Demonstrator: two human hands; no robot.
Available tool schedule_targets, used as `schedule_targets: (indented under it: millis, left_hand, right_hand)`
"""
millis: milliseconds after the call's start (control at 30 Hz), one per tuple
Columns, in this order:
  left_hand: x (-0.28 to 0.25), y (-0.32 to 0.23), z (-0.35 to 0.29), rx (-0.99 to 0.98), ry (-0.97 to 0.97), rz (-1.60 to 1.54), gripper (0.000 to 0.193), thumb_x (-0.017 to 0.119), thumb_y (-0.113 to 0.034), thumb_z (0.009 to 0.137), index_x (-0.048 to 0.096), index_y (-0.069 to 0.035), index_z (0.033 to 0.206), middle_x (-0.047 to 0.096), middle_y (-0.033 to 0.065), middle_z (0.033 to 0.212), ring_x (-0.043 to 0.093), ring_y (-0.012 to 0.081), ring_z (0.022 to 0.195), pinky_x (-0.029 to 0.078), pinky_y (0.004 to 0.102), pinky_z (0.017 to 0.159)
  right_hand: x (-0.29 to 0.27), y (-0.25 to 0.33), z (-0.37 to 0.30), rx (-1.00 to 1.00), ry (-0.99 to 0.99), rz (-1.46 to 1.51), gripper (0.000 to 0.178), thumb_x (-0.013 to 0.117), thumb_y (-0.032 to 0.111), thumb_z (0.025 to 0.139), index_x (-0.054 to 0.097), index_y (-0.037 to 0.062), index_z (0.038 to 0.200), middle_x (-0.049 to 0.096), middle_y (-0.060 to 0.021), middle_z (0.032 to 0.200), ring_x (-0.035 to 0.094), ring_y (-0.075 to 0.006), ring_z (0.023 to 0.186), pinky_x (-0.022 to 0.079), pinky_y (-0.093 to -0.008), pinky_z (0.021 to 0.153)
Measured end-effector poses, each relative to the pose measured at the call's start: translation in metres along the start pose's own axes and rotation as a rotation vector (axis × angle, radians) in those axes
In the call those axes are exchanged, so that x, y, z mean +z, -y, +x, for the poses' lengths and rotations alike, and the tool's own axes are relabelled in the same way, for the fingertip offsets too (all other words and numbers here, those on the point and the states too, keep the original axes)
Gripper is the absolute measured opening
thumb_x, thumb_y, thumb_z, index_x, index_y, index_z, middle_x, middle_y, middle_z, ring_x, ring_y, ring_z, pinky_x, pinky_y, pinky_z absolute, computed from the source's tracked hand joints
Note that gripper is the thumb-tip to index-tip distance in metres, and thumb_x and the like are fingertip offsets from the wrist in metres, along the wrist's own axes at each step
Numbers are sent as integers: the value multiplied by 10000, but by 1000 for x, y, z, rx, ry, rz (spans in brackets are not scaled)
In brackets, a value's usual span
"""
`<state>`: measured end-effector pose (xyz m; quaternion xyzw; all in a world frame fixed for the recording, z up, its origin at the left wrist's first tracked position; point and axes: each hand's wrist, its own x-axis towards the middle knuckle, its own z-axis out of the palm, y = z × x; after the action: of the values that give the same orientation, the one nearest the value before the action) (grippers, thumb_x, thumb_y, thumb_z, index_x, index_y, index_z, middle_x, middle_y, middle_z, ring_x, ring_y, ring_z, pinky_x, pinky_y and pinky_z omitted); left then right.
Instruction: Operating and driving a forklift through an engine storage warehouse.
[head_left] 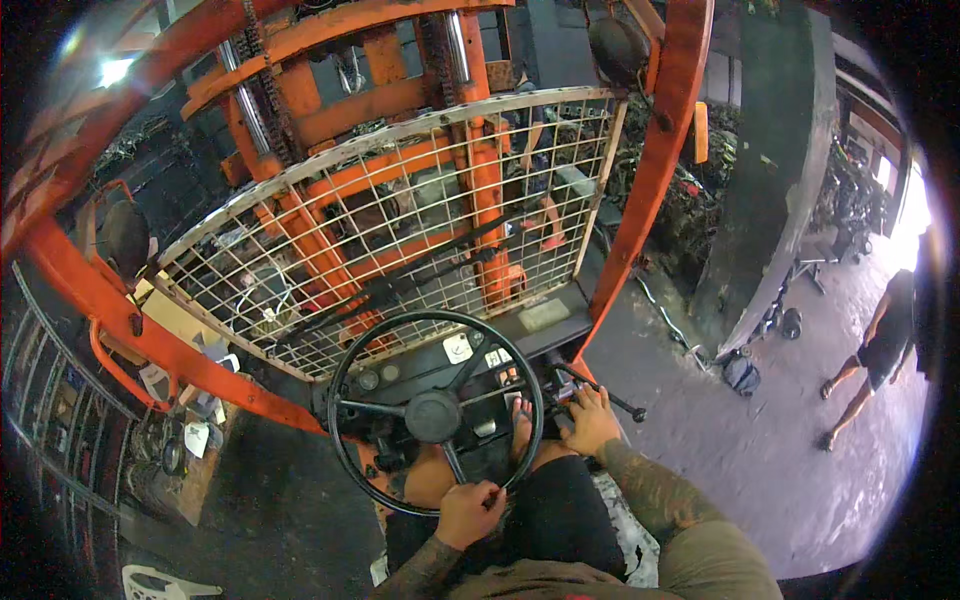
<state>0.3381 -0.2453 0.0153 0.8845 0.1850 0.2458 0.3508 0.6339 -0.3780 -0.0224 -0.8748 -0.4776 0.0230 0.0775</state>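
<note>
A black steering wheel (433, 415) stands in front of me in an orange forklift. My left hand (470, 513) is closed around its lower rim, with the fingers curled in. To the wheel's right, my right hand (592, 420) lies over the control levers (572, 382), its fingers bent onto them and partly hiding them. Just beyond those fingers a black lever with a round knob (638, 413) sticks out to the right. Behind the wheel, the dark dashboard (400, 372) carries round gauges. My bare foot (521, 425) shows through the wheel.
A pale wire-mesh guard (400, 215) and the orange mast (487, 210) rise ahead, with a person (535, 150) partly seen behind them. Another person (885, 335) stands on the grey floor at right, near a dark pillar (770, 190). Clutter (195, 437) and a white plastic chair (165, 583) lie left.
</note>
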Motion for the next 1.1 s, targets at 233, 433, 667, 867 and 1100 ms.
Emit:
schedule_targets:
  millis: [233, 433, 667, 867, 1100]
  left_hand:
    - [-3, -3, 3, -4, 26, 4, 158, 784, -230, 884, 700, -107, 829, 650, 54, 637, 655, 283, 597, 481, 438, 580]
    - [2, 0, -1, 34, -23, 38, 157, 787, -219, 885, 699, -103, 827, 657, 59, 646, 653, 283, 584, 479, 434, 563]
    - [1, 1, -3, 5, 12, 27, 179, 780, -230, 905, 715, -73, 852, 712, 116, 728, 701, 316, 641, 532, 424, 574]
    - [5, 2, -2, 35, -14, 14, 159, 782, -211, 895, 703, -83, 842, 694, 94, 701, 684, 302, 620, 515, 423, 569]
    - [7, -4, -4, 5, -36, -47, 160, 791, -189, 877, 686, -80, 825, 687, 91, 684, 682, 290, 610, 501, 413, 555]
  right_hand:
    - [2, -3, -1, -6, -23, 5, 609, 691, 415, 853, 677, 43, 1334, 548, -225, 1506, 362, -412, 1509, 195, -587, 1274]
    - [4, -4, -1, -11, -79, 12, 577, 685, 413, 860, 703, 42, 1303, 560, -221, 1491, 375, -412, 1500, 203, -580, 1274]
    - [5, -5, -2, -24, -60, 97, 603, 664, 426, 858, 700, -29, 1253, 497, -268, 1533, 334, -429, 1513, 184, -594, 1278]
    - [10, -6, -2, -25, -113, 18, 541, 688, 417, 864, 728, 60, 1269, 587, -203, 1464, 382, -399, 1493, 204, -576, 1274]
    - [10, -8, -6, 10, -64, 17, 564, 653, 436, 889, 711, 56, 1302, 569, -213, 1482, 362, -400, 1510, 179, -566, 1286]
